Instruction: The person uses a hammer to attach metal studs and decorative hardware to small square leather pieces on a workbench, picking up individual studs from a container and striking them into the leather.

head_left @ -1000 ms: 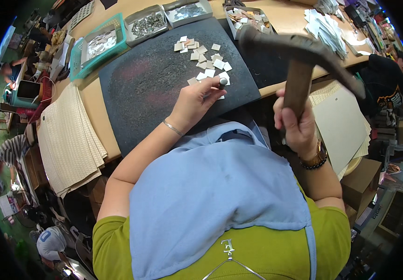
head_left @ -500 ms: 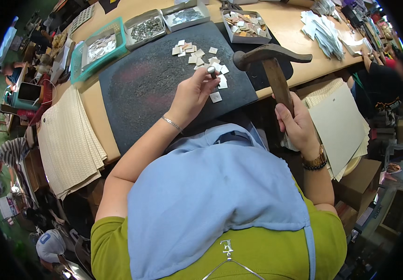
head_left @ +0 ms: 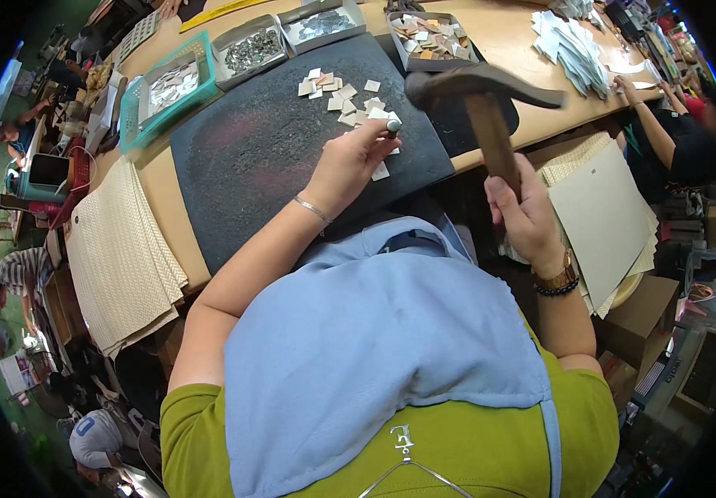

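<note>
My left hand (head_left: 343,166) is closed on a short metal punch (head_left: 393,126), held upright with its round silver head on top. It rests over the dark mat (head_left: 225,191), beside a scatter of small pale square pieces (head_left: 343,93). What lies under the punch's tip is hidden by the fingers. A claw hammer (head_left: 492,137) is gripped by its wooden handle in my right hand (head_left: 528,216). Slightly blurred, its steel head hangs in the air to the right of the punch, apart from it.
Beyond the mat stand a teal basket (head_left: 131,116), a tray of small metal parts (head_left: 229,79) and a box of mixed pieces (head_left: 408,56). Textured sheets (head_left: 117,249) hang over the table edge at left; more sheets (head_left: 594,216) lie at right. A person (head_left: 681,141) works at far right.
My left hand and the punch have shifted right and away over the pale squares. The hammer stays raised in my right hand. At the far edge, a yellow strip and another person's hand have come into view.
</note>
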The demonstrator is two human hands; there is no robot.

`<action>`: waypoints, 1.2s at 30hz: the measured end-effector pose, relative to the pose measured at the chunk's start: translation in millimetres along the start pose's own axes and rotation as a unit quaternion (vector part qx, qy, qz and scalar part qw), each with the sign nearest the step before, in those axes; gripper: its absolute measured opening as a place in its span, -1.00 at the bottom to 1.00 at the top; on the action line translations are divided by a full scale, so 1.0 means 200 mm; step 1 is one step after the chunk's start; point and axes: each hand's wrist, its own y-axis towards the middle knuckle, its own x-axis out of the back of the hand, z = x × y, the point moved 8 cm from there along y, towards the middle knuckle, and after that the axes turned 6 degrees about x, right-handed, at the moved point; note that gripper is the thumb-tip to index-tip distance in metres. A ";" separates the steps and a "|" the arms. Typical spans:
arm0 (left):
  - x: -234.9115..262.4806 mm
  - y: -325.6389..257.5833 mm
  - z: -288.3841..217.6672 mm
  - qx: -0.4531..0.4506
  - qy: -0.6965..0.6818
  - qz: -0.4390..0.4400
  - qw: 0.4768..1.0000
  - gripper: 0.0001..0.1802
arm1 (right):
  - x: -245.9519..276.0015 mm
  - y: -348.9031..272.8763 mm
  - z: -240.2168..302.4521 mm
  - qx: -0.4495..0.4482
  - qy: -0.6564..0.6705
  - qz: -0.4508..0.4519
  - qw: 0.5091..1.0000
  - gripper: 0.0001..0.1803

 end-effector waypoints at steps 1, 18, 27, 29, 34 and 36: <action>0.00 0.00 0.00 -0.013 -0.001 -0.006 1.000 -0.83 | 0.00 0.01 0.06 0.052 0.014 -0.023 0.998 -0.67; 0.08 -0.04 -0.03 0.035 -0.040 -0.029 0.998 -0.78 | 0.04 0.01 0.02 -0.005 -0.092 0.012 0.996 -0.65; 0.08 0.12 -0.01 0.009 -0.022 -0.040 0.999 -0.77 | 0.01 0.04 -0.01 -0.005 -0.100 0.023 0.995 -0.61; 0.07 0.12 0.00 0.013 -0.025 -0.033 0.999 -0.77 | 0.02 0.05 -0.01 0.000 -0.093 0.017 0.996 -0.61; 0.04 0.12 0.01 -0.010 0.007 -0.028 1.000 -0.77 | 0.06 0.10 0.12 0.092 -0.057 -0.030 0.994 -0.65; 0.03 0.13 -0.01 -0.031 0.011 -0.029 0.999 -0.77 | 0.06 0.12 0.23 0.176 -0.026 -0.056 0.982 -0.66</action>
